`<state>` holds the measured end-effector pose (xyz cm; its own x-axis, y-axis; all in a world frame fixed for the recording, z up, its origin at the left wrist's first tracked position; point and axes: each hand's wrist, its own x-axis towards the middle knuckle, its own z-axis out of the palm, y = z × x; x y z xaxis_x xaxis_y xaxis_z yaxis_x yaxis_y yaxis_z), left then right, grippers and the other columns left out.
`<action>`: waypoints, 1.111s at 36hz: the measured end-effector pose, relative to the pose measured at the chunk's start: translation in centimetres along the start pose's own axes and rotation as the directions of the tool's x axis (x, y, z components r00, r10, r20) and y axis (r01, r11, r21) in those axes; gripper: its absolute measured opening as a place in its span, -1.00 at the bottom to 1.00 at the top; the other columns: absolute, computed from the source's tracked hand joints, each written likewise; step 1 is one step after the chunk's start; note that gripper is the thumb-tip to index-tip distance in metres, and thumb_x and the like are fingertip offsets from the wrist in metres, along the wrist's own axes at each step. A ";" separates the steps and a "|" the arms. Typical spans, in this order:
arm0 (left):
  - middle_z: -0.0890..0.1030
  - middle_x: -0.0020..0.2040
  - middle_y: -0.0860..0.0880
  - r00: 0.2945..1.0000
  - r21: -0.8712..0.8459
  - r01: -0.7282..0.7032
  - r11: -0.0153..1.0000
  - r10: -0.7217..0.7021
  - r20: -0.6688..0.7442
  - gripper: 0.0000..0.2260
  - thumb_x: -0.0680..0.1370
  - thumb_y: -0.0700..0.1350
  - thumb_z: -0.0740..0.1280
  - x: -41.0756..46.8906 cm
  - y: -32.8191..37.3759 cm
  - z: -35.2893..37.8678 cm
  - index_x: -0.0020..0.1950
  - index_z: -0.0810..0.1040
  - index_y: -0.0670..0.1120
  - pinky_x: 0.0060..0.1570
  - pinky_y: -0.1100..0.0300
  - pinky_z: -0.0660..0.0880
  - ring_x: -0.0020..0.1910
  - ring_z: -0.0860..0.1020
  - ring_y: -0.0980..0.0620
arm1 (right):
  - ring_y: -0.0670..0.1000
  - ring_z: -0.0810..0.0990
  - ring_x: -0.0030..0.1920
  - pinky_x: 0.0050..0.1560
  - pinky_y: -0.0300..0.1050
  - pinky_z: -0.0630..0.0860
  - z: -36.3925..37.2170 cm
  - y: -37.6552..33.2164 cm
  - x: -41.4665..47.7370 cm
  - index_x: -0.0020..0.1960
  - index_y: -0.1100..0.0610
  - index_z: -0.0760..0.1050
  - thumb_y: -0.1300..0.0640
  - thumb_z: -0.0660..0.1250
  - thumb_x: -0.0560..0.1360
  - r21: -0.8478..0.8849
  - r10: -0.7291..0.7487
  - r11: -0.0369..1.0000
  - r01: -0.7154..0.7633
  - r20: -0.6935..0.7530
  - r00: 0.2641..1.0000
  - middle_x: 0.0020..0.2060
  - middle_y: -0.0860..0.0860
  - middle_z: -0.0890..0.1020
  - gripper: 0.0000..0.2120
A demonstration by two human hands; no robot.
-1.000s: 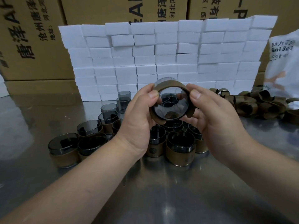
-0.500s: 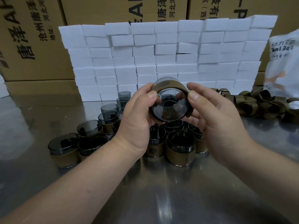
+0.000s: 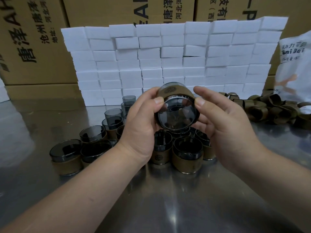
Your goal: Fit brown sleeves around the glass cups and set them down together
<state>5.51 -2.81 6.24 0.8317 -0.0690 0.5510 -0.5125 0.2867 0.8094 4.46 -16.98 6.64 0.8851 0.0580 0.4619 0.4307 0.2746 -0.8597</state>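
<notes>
**Sleeve Fitting Nearly Done**

At frame centre, a glass cup (image 3: 177,115) is gripped on its side by the left hand (image 3: 141,126) and right hand (image 3: 223,123), its brown sleeve (image 3: 175,93) apparently seated. Next, upright placement among the sleeved cups (image 3: 186,158) below seems required.

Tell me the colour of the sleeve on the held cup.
The sleeve is brown with a round stamped emblem; head view.

Forearms rise from the lower corners to mid-frame; left hand (image 3: 141,130) and right hand (image 3: 223,125) pinch a sleeved glass cup (image 3: 178,113) between thumbs and curled fingers.
</notes>
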 end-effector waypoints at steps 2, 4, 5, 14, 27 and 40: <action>0.63 -0.13 -0.03 1.000 -0.009 -0.007 1.000 0.007 0.005 -0.60 0.27 0.09 0.25 0.0 0.0 0.0 0.02 0.56 -0.07 -0.21 0.20 0.54 -0.10 0.59 0.02 | -0.03 0.67 -0.01 -0.21 -0.27 0.55 0.0 0.0 0.0 0.11 0.02 0.50 0.05 0.34 0.31 0.023 0.005 1.000 -0.005 0.007 1.000 -0.03 0.04 0.68 -0.64; 0.63 -0.14 -0.01 1.000 -0.011 -0.011 1.000 0.011 0.002 -0.61 0.27 0.09 0.26 0.0 -0.1 -0.1 0.01 0.55 -0.06 -0.22 0.21 0.53 -0.12 0.59 0.05 | -0.04 0.67 -0.03 -0.22 -0.28 0.55 0.1 0.0 0.0 0.14 0.03 0.49 0.05 0.33 0.31 0.033 0.010 0.999 -0.010 0.015 1.000 -0.05 0.03 0.69 -0.61; 0.63 -0.14 0.00 1.000 -0.011 -0.009 1.000 0.009 -0.008 -0.60 0.26 0.10 0.26 0.0 -0.1 -0.1 0.02 0.54 -0.05 -0.22 0.21 0.53 -0.11 0.59 0.05 | -0.04 0.67 -0.03 -0.22 -0.28 0.55 0.1 0.0 0.0 0.15 0.02 0.49 0.05 0.33 0.31 0.033 0.012 0.999 -0.013 0.020 1.000 -0.05 0.02 0.69 -0.60; 0.64 -0.11 0.02 0.999 -0.032 -0.001 1.000 0.000 -0.037 -0.54 0.22 0.09 0.28 0.2 -0.2 -0.3 0.07 0.52 -0.04 -0.23 0.19 0.53 -0.11 0.60 0.05 | 0.07 0.63 0.10 -0.07 -0.14 0.55 -0.1 0.0 0.0 0.20 -0.06 0.47 0.08 0.33 0.33 0.050 0.037 0.998 -0.041 0.082 0.996 0.10 0.14 0.63 -0.57; 0.65 -0.16 0.07 1.000 -0.022 -0.027 0.999 0.027 -0.016 -0.74 0.25 0.07 0.28 0.1 -0.3 -0.5 -0.12 0.63 0.11 -0.26 0.26 0.54 -0.15 0.60 0.11 | 0.03 0.63 0.10 -0.06 -0.15 0.54 -0.3 0.2 0.2 0.14 -0.06 0.50 0.12 0.32 0.33 0.077 0.040 0.996 -0.049 0.116 0.992 0.07 0.06 0.66 -0.62; 0.65 -0.16 0.05 0.999 -0.004 -0.050 0.999 0.050 -0.007 -0.76 0.25 0.07 0.27 0.0 0.0 -0.3 -0.15 0.64 0.15 -0.24 0.23 0.54 -0.15 0.60 0.09 | 0.00 0.64 0.08 -0.08 -0.20 0.55 -0.3 0.2 0.2 0.15 -0.08 0.50 0.14 0.32 0.33 0.097 0.025 0.995 -0.039 0.133 0.991 0.05 0.02 0.67 -0.61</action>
<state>5.60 -2.51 6.19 0.8067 -0.0482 0.5890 -0.5523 0.2933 0.7803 4.75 -17.22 6.47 0.8643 0.1923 0.4647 0.3771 0.3637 -0.8518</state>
